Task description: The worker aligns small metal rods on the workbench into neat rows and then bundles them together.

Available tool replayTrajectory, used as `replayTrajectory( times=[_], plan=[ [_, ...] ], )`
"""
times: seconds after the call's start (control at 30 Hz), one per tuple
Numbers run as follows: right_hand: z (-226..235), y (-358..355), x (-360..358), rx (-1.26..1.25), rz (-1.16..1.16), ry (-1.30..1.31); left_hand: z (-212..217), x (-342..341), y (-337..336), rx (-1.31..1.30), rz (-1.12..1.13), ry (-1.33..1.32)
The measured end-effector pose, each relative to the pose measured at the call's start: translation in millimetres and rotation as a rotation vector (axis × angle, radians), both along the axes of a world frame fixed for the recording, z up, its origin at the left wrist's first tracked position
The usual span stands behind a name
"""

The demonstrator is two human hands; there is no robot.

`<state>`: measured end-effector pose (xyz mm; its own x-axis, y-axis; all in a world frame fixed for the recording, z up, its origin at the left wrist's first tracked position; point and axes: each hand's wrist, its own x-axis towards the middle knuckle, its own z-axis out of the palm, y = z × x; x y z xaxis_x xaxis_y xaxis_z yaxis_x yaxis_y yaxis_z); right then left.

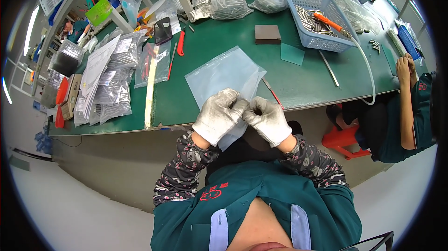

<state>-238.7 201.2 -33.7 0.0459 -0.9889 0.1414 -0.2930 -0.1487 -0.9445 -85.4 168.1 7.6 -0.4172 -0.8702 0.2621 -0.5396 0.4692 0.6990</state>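
My left hand (220, 116), in a white work glove with greyed fingertips, is closed in a pinch over the near part of a clear plastic bag (227, 74). Close beside it, fingertips almost meeting, my right hand (268, 119) in a matching glove is also pinched shut. Whatever lies between the fingers is too small or hidden to make out. The bag spreads flat on the green table (322, 80), and its near end hangs past the edge below my hands. A thin red-handled tool (274, 94) lies just beyond my right hand.
A blue basket (322, 43) of metal pins holds an orange-handled tool (329, 22) with a pale hose. Nearby sit a dark block (268, 34) and a metal rod (329, 69). Packed bags (112, 93) and a red-handled knife (181, 43) lie left. A co-worker (408, 111) sits at right.
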Motion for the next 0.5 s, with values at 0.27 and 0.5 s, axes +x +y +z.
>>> replayTrajectory(
  times=[0.27, 0.5],
  plan=[
    [2, 5, -5, 0.278, 0.061, -0.42, -14, 5, -6, -0.164, -0.095, 0.001],
    [-3, 0, -3, 0.04, -0.029, -0.085, -14, 2, -6, -0.28, -0.05, 0.087]
  ],
)
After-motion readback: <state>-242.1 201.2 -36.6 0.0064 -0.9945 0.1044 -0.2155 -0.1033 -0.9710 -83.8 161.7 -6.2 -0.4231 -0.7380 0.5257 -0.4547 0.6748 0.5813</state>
